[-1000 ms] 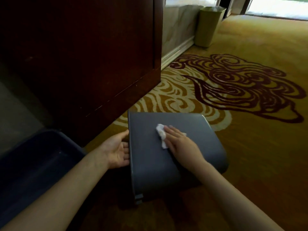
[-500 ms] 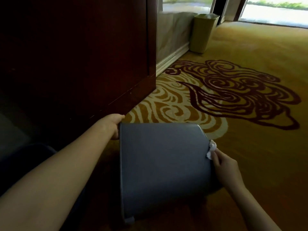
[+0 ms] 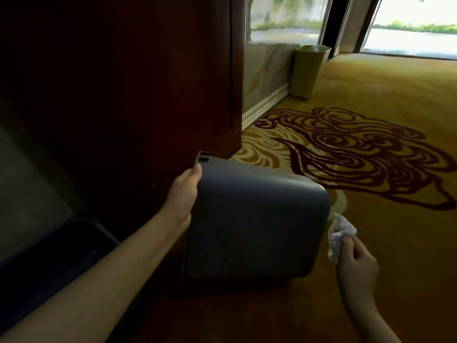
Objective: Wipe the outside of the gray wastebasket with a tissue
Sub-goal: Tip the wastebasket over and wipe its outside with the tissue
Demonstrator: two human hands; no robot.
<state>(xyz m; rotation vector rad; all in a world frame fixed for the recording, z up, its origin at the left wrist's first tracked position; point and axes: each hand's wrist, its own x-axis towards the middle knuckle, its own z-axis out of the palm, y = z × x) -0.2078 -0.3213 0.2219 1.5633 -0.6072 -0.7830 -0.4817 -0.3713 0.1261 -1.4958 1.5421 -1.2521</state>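
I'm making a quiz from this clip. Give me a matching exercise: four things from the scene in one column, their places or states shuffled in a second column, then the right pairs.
1. gray wastebasket
2. tissue
3. left hand
4. green bin

A. upright by the far wall
B. gripping the gray rim
C. on its side on the carpet
D. pinched in the right hand

Pairs: 1-C, 2-D, 3-B, 4-A

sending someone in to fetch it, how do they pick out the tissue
Find the gray wastebasket tipped on its side on the yellow carpet, beside the dark wood panel. Just off its right edge, the right hand pinches the tissue. It is the only white, crumpled thing there.
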